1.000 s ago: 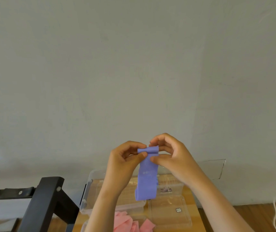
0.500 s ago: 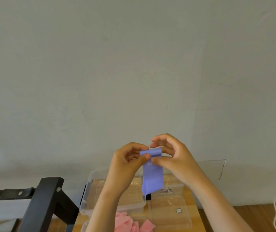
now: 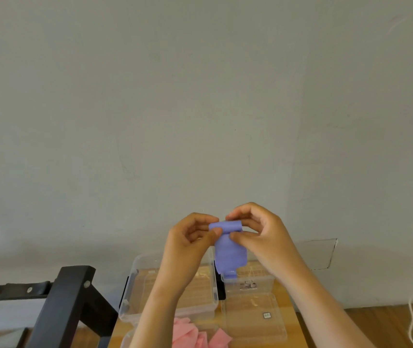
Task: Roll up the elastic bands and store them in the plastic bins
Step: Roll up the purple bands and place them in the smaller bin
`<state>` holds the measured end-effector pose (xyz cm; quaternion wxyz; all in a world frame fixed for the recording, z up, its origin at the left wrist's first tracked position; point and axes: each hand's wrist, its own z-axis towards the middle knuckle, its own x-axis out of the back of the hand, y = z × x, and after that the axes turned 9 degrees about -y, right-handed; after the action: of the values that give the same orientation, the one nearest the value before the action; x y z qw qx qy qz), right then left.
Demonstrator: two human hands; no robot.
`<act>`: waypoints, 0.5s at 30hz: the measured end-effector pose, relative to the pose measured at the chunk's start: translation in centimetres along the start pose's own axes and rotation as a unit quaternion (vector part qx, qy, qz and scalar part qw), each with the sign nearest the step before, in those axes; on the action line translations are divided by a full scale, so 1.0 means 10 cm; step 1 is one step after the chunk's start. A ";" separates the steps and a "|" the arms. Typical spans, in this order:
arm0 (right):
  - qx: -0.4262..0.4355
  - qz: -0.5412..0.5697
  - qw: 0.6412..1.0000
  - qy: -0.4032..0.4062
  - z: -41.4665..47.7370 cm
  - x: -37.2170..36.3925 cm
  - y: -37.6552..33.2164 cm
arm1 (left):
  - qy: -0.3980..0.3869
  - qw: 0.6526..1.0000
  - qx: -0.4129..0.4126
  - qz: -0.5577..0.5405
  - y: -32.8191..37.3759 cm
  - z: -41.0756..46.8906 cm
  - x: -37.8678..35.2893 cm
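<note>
Purple elastic band (image 3: 229,252) held up over two clear bins (image 3: 131,280) on the table (image 3: 294,332).
Left hand (image 3: 190,244) and right hand (image 3: 263,237) each pinch its rolled top, tail hanging loose; pink pieces (image 3: 187,334), possibly more bands, lie below.

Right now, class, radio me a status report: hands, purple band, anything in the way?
Both busy: left hand and right hand pinch purple band at rolled top. Tail hangs unrolled over clear bins. Nothing between band and bins.

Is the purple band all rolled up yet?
Partly rolled. The left hand and right hand pinch a roll atop the purple band; its flat tail hangs loose below.
</note>
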<state>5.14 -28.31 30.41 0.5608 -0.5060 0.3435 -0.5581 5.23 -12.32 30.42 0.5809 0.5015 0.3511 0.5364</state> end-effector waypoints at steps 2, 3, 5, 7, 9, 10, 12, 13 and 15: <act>-0.025 0.009 1.000 -0.012 0.00 0.01 0.02 | 0.010 1.000 -0.010 0.005 0.01 0.00 0.01; -0.034 0.016 0.999 -0.008 0.01 0.01 0.03 | 0.017 1.000 -0.011 0.008 0.00 0.00 0.01; -0.038 0.025 0.999 0.017 0.02 0.02 0.04 | 0.026 1.000 -0.013 0.012 -0.01 -0.01 0.01; -0.031 0.020 0.999 0.027 0.03 0.03 0.03 | 0.019 1.000 -0.015 0.010 -0.01 -0.02 0.01; -0.020 0.019 0.999 0.021 0.02 0.02 0.02 | 0.000 1.000 -0.001 -0.011 -0.03 -0.03 -0.01; -0.016 0.020 0.999 0.021 0.02 0.01 0.01 | -0.008 1.000 0.012 -0.026 -0.03 -0.03 -0.02; -0.009 0.009 1.000 0.025 0.01 0.00 -0.01 | -0.010 0.999 0.026 -0.036 -0.05 -0.01 -0.04; -0.003 0.002 1.000 0.024 0.00 -0.01 -0.01 | -0.004 0.999 0.025 -0.030 -0.05 -0.01 -0.04; -0.002 0.006 1.000 0.013 -0.01 -0.02 -0.01 | 0.005 1.000 0.014 -0.017 -0.04 0.00 -0.04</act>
<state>4.99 -28.09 30.41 0.5584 -0.4978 0.3547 -0.5609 5.25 -12.70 29.96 0.5814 0.5003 0.3701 0.5241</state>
